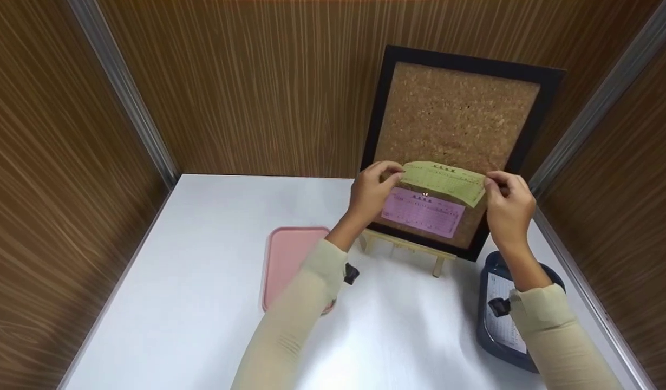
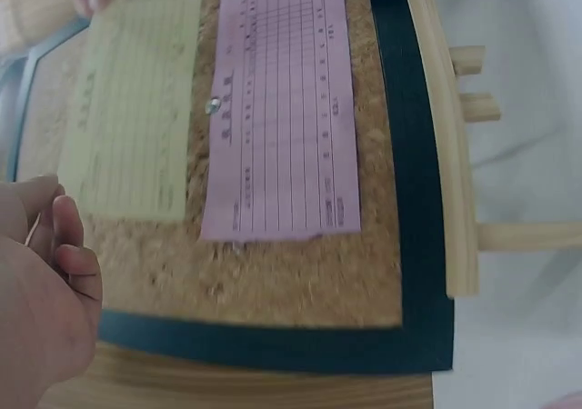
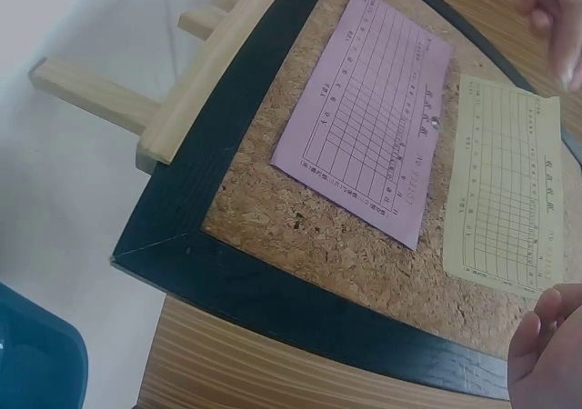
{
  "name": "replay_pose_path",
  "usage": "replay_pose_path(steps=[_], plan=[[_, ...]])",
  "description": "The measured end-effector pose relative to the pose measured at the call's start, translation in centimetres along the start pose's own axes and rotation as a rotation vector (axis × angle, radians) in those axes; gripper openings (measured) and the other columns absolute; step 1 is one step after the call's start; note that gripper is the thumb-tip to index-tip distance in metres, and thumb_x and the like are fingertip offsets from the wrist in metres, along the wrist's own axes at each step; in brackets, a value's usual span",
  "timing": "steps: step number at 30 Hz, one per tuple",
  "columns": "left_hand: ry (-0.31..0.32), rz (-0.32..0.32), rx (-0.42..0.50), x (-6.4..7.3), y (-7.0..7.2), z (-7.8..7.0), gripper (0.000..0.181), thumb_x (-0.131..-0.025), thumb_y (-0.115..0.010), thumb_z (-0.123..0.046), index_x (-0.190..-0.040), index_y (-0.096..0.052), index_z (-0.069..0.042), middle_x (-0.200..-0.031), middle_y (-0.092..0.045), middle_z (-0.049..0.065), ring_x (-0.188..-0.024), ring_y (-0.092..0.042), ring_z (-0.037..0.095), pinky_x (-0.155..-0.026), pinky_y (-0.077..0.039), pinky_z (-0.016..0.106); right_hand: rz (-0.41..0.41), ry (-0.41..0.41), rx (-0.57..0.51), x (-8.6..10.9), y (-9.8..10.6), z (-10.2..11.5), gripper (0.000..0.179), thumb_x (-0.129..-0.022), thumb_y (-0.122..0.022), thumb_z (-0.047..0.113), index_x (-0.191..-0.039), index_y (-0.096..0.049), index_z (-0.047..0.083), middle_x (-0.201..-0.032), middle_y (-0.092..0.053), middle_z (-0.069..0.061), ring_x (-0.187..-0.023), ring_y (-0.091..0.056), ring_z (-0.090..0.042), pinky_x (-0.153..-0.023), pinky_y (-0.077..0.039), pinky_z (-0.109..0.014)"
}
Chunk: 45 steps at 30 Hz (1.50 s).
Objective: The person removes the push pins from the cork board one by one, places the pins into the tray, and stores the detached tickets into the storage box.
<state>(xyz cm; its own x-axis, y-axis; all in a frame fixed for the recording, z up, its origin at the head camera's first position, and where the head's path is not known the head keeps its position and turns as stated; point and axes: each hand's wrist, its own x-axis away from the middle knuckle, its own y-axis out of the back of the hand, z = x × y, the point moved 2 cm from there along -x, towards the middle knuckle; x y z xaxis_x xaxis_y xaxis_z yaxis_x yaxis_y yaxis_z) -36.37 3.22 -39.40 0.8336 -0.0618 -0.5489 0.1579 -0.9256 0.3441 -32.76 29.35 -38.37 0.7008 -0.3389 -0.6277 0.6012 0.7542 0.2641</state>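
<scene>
Head view: a yellow slip (image 1: pixel 444 181) bows across the lower half of the framed cork board (image 1: pixel 463 114).
The left hand (image 1: pixel 372 189) pinches the slip's left end and the right hand (image 1: pixel 510 208) its right end, just above a purple slip (image 1: pixel 424 215) near the board's bottom edge. A wooden easel (image 1: pixel 409 245) props the board toward the table's (image 1: pixel 214 244) back right corner; a dark blue tray (image 1: pixel 482 319) sits by the right edge.

corkbd (image 1: pixel 457 114) on easel (image 1: pixel 411 246) | top slip (image 1: pixel 444 180) abv btm slip (image 1: pixel 423 214) | tray (image 1: pixel 289 254) L | sheet (image 1: pixel 506 330) in R bin (image 1: pixel 501 350)
</scene>
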Motion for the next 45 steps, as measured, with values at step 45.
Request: replay_pose_path(steps=[45], plan=[[0.404,0.014,-0.182,15.6,9.8,11.0,0.007,-0.095,-0.069,-0.029,-0.101,-0.073,-0.030,-0.100,-0.072,-0.014,-0.080,-0.059,0.011,-0.067,-0.047,0.033,-0.425,-0.662,-0.461,12.9,13.7,-6.8,0.014,-0.088,-0.076,0.004,-0.101,-0.074,0.005,-0.088,-0.065,-0.001,-0.060,-0.054,-0.009,-0.050,-0.046,-0.016]])
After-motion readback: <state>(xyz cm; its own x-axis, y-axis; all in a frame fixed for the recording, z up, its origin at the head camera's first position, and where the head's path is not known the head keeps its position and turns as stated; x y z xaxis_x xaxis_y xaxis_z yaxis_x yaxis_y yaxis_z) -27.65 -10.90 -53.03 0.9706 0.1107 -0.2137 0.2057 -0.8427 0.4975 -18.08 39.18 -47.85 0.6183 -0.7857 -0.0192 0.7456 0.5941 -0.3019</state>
